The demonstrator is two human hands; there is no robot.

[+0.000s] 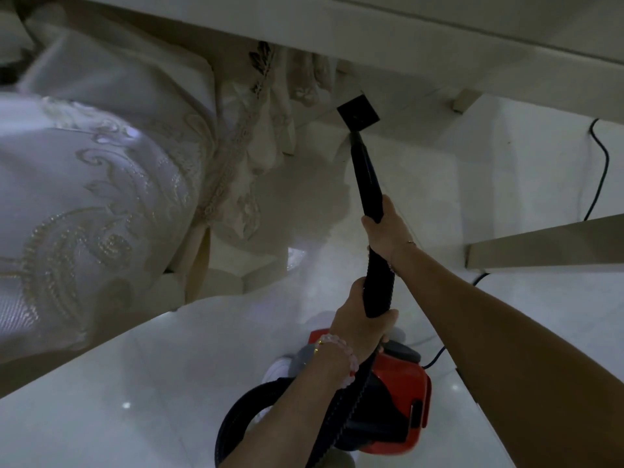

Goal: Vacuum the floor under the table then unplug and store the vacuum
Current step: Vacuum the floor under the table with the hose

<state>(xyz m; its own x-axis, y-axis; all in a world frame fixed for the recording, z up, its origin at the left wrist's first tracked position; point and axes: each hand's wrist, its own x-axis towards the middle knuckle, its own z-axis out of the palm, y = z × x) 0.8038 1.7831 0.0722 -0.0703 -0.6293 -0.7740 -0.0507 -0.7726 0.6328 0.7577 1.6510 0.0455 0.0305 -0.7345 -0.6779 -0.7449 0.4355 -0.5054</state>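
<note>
Wand [366, 177] is gripped by the right hand [388, 233], hose [380, 287] by the left hand [356, 320], nozzle [358, 112] under the desk [405, 28].

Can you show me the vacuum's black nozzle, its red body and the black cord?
black nozzle [358, 111]: head view, centre of square head.
red body [401, 373]: head view, top of red shell.
black cord [606, 160]: head view, its curved stretch.

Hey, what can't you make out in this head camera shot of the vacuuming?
1. Plug and socket: head view, the black cord passes behind the table frame at both ends.
2. Floor under the nozzle: head view, the nozzle covers it and the table's shadow dims it.
3. Switch on the vacuum body: head view, the left hand on the wand and its forearm cover the top.
</note>
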